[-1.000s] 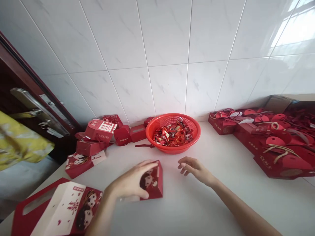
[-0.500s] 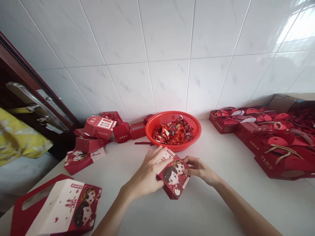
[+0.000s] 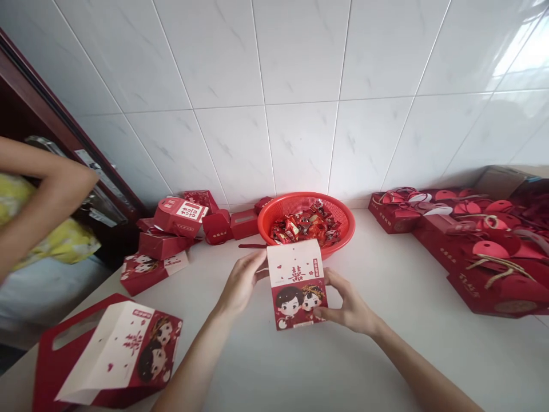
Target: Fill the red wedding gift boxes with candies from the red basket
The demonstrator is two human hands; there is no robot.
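Between my hands a red and cream paper gift box [image 3: 298, 306], printed with two cartoon figures, faces me with its cream upper panel raised. My right hand [image 3: 351, 303] grips its right side, thumb on the printed front and fingers at the side edge. At the upper left edge, my left hand [image 3: 242, 283] has its fingers closed around the box, the fingertips partly hidden behind it. Right behind the box is a red plastic colander [image 3: 349, 229] holding red-wrapped candies [image 3: 306, 224].
A similar larger box [image 3: 124, 349] lies at the front left. Several small red boxes [image 3: 178, 220] are piled behind it. Red boxes with cord handles [image 3: 480, 257] crowd the right side. Another person's arm [image 3: 51, 177] and yellow patterned clothing [image 3: 60, 240] show at the left, by a door.
The gift box has turned upright to face me, its cream panel now raised. My left hand has shifted from its front to its left edge. Another person's arm has come into view at left.
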